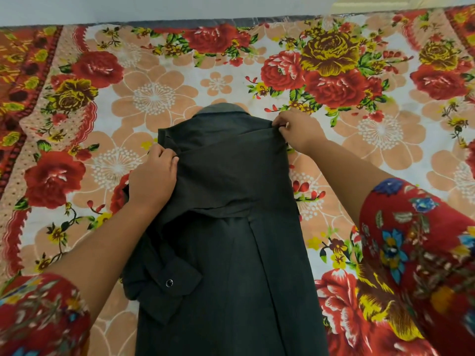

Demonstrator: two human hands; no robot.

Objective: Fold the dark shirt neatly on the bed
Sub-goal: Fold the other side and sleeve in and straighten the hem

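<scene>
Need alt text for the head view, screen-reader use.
Two hands fold a dark shirt lying back-up on a floral bedspread: the left hand grips the left fold, the right hand pinches the right shoulder near the collar. A buttoned cuff lies folded across the lower left.

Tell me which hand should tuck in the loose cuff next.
Left, likely. The cuff lies on the shirt's left edge, just below the left hand; the right hand pinches the far right shoulder and would have to cross over.

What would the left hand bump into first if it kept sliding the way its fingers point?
Probably only more dark shirt: the left hand points up and rightward across it, roughly toward the right hand.
</scene>
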